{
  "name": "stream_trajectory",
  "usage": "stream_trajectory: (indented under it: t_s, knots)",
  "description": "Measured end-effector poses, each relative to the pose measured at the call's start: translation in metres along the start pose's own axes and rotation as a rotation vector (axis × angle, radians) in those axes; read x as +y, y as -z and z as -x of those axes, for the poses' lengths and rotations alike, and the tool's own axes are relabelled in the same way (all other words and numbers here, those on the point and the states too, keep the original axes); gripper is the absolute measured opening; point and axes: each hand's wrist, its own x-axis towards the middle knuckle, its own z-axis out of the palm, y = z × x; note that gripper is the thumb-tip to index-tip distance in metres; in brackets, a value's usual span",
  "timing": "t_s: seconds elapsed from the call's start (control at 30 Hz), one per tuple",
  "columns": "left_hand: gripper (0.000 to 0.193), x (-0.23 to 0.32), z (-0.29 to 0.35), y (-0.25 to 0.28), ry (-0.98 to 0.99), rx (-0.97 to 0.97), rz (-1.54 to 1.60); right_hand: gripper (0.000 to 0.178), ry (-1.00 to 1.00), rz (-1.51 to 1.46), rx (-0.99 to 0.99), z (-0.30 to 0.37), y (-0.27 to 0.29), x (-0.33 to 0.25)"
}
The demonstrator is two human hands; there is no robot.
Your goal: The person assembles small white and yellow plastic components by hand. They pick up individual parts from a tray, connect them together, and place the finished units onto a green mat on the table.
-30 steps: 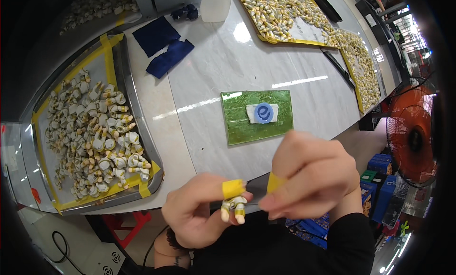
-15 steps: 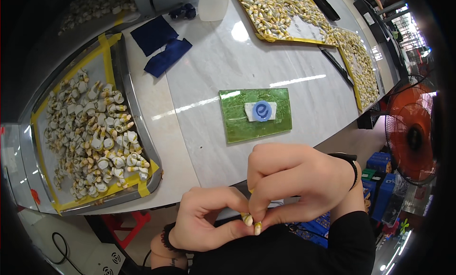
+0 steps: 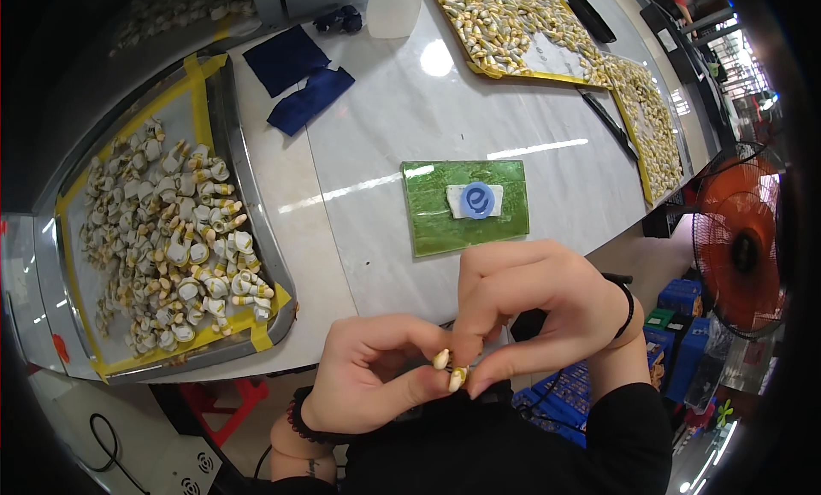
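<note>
Both of my hands meet low in the middle, in front of the table edge. My left hand (image 3: 376, 371) is closed in a pinch, with a small cream piece (image 3: 441, 358) between thumb and index fingertip. My right hand (image 3: 543, 311) also pinches, its fingertips around a second small cream-and-yellow piece (image 3: 458, 379). The two pieces lie close together; whether they touch is hard to see. Beyond my hands, a green slab (image 3: 428, 230) rests on the table, bearing a white pad (image 3: 453, 202) and a round blue disc (image 3: 476, 201).
At left stands a metal tray (image 3: 278, 328) edged in yellow tape, heaped with small white figurine-like parts (image 3: 184, 238). Far right, taped trays (image 3: 547, 76) hold many small cream-and-yellow pieces. Dark blue cloths (image 3: 286, 59), a white bottle (image 3: 393, 8) and an orange fan (image 3: 744, 247) are around.
Both hands have moved slightly up, toward the table. The two small pieces are turned differently between the fingertips, and the right thumb sits a little farther from the left one.
</note>
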Motion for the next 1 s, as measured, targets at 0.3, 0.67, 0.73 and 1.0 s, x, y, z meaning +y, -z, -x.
stream_trajectory:
  t_s: [0.3,0.67,0.73,1.0]
  knots:
    - [0.016,-0.001,0.001,0.0,0.021,0.001,-0.021,0.014,-0.029,-0.035,-0.054,0.0,0.002,0.002]
    - [0.017,0.005,0.003,-0.004,0.012,0.012,-0.277,0.016,0.098,0.082,0.003,0.001,-0.005,0.006]
    - [0.018,0.026,0.009,-0.001,0.005,-0.025,-0.645,0.019,0.212,0.162,-0.022,0.002,-0.004,0.006]
    - [0.025,0.152,0.042,0.037,-0.219,0.681,-2.105,0.021,0.126,0.252,0.184,0.045,0.011,0.0]
